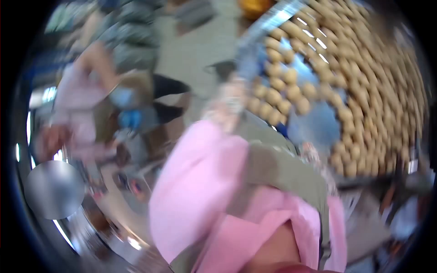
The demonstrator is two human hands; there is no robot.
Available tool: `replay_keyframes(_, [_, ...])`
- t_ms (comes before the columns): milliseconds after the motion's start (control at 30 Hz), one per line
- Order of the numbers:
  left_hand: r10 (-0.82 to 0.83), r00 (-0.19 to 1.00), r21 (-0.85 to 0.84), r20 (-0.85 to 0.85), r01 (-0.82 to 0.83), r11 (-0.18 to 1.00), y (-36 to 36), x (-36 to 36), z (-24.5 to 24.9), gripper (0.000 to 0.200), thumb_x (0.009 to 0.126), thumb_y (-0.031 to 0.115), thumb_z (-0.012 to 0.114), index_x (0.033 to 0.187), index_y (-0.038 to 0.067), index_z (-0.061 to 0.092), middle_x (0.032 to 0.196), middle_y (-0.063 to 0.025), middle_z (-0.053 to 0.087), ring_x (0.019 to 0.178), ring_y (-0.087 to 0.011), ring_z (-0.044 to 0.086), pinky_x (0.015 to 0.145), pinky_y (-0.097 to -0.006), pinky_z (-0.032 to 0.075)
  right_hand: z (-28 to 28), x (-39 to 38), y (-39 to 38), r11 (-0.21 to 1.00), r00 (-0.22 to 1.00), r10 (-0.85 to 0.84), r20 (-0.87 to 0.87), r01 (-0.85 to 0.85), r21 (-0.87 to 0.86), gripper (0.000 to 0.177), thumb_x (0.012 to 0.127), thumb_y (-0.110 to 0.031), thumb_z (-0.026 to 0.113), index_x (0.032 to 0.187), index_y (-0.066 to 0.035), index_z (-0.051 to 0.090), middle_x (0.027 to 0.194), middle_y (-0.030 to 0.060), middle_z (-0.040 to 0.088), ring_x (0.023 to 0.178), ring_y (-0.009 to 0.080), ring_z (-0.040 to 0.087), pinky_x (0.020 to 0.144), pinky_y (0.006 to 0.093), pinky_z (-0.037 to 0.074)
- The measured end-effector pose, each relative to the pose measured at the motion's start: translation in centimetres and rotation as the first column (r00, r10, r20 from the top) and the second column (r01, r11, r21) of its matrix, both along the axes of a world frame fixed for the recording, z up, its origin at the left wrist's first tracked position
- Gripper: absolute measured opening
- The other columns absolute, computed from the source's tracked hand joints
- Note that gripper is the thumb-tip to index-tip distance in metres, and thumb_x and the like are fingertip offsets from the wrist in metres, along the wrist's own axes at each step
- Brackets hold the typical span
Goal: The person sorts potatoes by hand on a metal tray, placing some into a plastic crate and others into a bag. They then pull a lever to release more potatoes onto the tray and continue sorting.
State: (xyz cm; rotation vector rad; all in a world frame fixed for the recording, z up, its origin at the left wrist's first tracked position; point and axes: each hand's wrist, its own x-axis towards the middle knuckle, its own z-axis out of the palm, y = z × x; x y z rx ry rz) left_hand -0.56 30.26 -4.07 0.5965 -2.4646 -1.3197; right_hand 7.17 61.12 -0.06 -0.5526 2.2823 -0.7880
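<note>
Soft, matt cloth is seen in the pink sleeve [195,182]; shiny metal in the tray rim [273,22].

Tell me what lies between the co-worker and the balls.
Head view: floor, then the wearer's blurred, patterned left sleeve, nearer the balls.

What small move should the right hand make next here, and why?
Probably a short sweep of the right hand, drawing a few tan round pieces toward the bluish bare patch. It seems to lie at their near edge, beside that gap, while pieces crowd densely to the right. Blur hides any grip.
</note>
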Motion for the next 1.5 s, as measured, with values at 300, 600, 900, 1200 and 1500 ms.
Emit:
replay_keyframes(300, [-0.056,0.848,-0.340,0.527,0.270,0.901,9.1,3.4,7.7,0.078,0.090,0.059,0.041,0.148,0.009,0.030,0.153,-0.0177,0.025,0.140,-0.0548,0.003,0.102,-0.0779,0.003,1.6,0.3,3.2,0.956,0.906,-0.030,0.422,0.150,-0.253,0.064,0.091,-0.008,0.050,0.148,0.001,0.024,0.144,0.0202,0.043,0.130,0.0292,0.045,0.106,0.0346,0.036])
replay_keyframes(600, [-0.105,0.767,-0.363,0.633,0.414,0.835,12.5,7.5,7.3,0.068,0.093,0.046,0.044,0.153,0.026,0.019,0.160,-0.0116,0.001,0.142,-0.0516,-0.006,0.102,-0.0759,0.005,0.8,0.2,2.6,0.969,0.991,0.062,0.119,-0.031,-0.246,0.054,0.092,-0.010,0.052,0.143,0.002,0.036,0.134,0.0190,0.052,0.124,0.0246,0.050,0.103,0.0327,0.038])
replay_keyframes(900, [-0.030,0.859,-0.522,0.511,0.337,0.783,13.2,7.3,4.0,0.062,0.096,0.043,0.043,0.151,0.025,0.022,0.159,-0.0104,0.008,0.143,-0.0445,0.006,0.104,-0.0717,0.017,1.0,0.1,2.6,0.973,0.990,0.107,0.088,-0.086,-0.215,0.051,0.094,-0.011,0.052,0.141,0.004,0.037,0.134,0.0181,0.052,0.123,0.0237,0.050,0.103,0.0314,0.038])
replay_keyframes(1200, [-0.022,0.813,-0.456,0.582,0.349,0.818,19.2,12.2,5.1,0.059,0.096,0.044,0.043,0.149,0.023,0.028,0.158,-0.0128,0.012,0.141,-0.0470,0.017,0.105,-0.0696,0.018,1.4,-0.3,2.9,0.971,0.982,0.161,0.098,-0.140,-0.192,0.049,0.096,-0.012,0.052,0.139,0.006,0.038,0.134,0.0172,0.052,0.123,0.0229,0.049,0.103,0.0301,0.038])
replay_keyframes(1500, [-0.158,0.748,-0.261,0.644,0.409,0.874,12.2,8.1,10.9,0.062,0.096,0.040,0.043,0.151,0.023,0.022,0.159,-0.0167,0.006,0.142,-0.0527,0.001,0.100,-0.0802,0.004,3.5,-8.1,7.3,0.968,0.989,-0.149,0.008,0.147,-0.201,0.033,0.095,-0.011,0.053,0.125,0.004,0.054,0.117,0.0126,0.060,0.104,0.0206,0.057,0.090,0.0315,0.046])
